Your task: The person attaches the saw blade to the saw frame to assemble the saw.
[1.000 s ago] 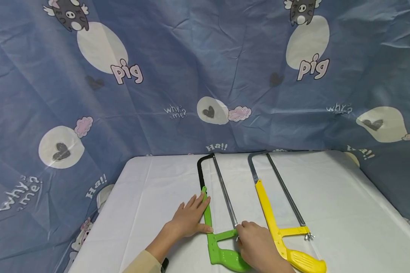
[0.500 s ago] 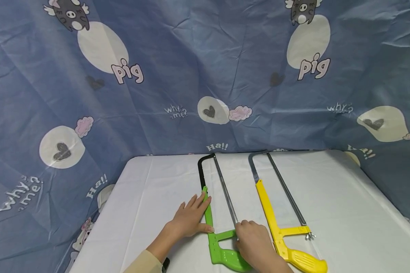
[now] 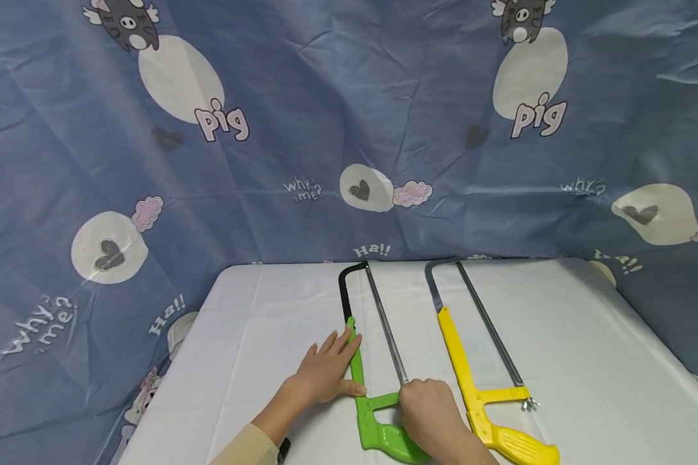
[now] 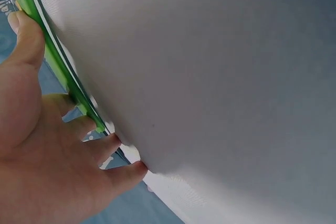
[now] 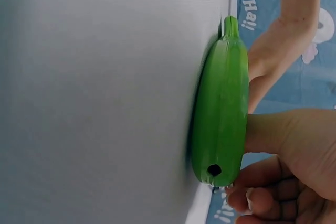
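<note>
A green hacksaw (image 3: 357,371) with a black front frame lies on the white table, its blade on the right side. My left hand (image 3: 324,373) rests across its green frame, fingers spread and fairly straight, thumb near the crossbar; the left wrist view shows the fingers (image 4: 79,124) over the frame. My right hand (image 3: 433,413) is curled at the crossbar's right end, where the blade meets it, pinching the wing nut (image 5: 230,185), which is mostly hidden. Below that hand runs the green handle (image 5: 220,103). To the right lies a yellow hacksaw (image 3: 456,349).
The yellow hacksaw's own wing nut (image 3: 530,404) sticks out at its crossbar. Behind the white table (image 3: 267,310) hangs a blue printed cloth (image 3: 302,129). A small black object (image 3: 283,450) shows beside the left sleeve (image 3: 247,447).
The right hand's fingers and knuckles have turned slightly at the same spot. My left hand and both hacksaws stay in place, while the head view has shifted a little.
</note>
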Tool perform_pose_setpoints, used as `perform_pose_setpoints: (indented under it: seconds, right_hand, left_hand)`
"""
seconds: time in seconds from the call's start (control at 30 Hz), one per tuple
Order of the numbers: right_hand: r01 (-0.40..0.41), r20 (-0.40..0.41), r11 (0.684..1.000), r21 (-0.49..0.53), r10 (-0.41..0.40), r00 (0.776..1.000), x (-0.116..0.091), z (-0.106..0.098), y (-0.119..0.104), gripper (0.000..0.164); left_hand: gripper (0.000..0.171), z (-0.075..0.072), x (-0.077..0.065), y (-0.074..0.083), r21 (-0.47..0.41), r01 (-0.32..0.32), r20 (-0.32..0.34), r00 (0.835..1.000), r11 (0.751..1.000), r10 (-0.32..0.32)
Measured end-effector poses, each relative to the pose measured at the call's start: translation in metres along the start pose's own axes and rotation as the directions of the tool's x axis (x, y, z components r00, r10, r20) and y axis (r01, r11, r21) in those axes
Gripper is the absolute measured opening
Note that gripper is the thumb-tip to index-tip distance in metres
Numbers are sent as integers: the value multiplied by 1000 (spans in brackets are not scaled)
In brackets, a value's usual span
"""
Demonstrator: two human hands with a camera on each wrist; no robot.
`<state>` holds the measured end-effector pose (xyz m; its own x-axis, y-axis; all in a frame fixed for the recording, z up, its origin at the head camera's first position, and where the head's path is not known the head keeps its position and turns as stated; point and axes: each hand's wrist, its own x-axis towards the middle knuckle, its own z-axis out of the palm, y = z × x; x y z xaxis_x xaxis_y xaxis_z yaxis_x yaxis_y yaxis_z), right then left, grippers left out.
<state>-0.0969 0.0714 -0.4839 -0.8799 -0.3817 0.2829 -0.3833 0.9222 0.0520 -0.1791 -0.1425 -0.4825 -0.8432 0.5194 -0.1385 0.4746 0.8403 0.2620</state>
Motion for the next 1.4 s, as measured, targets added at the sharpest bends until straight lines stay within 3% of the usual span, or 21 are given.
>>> perform_pose_setpoints:
  seconds: [0.47,0.63,0.87,1.07,1.23,1.4]
  right_hand:
    - [75,50,997,-2,-75,996,7,-2,-2,14]
    - [71,25,997,-35,-70,997,7,-2,-3,18]
    - [18,20,1000,-15,-18,1000,7,-4,-6,13]
    - [-90,37,996,-1,90,995,4,-7,-11,12]
    - [-150,35,987,-57,153,988,3,-8,-14,16]
    - [-148,91,978,-150,162,982,7,-11,-19,20]
  left_hand:
    - [100,1,-3,0,-3,-1,1,1000,1000,1]
    - [100,1,-3,0,2,-6,-3,1000,1000,6]
    - [101,-1,-3,0,-8,-1,7,1000,1000,1]
    - [101,-3,-2,1,-2,-9,2,1000,1000,9]
    - [101,-3,-2,3,-16,-15,6,1000,1000,15]
    - [101,-2,-1,2,-11,-3,9,1000,1000,3]
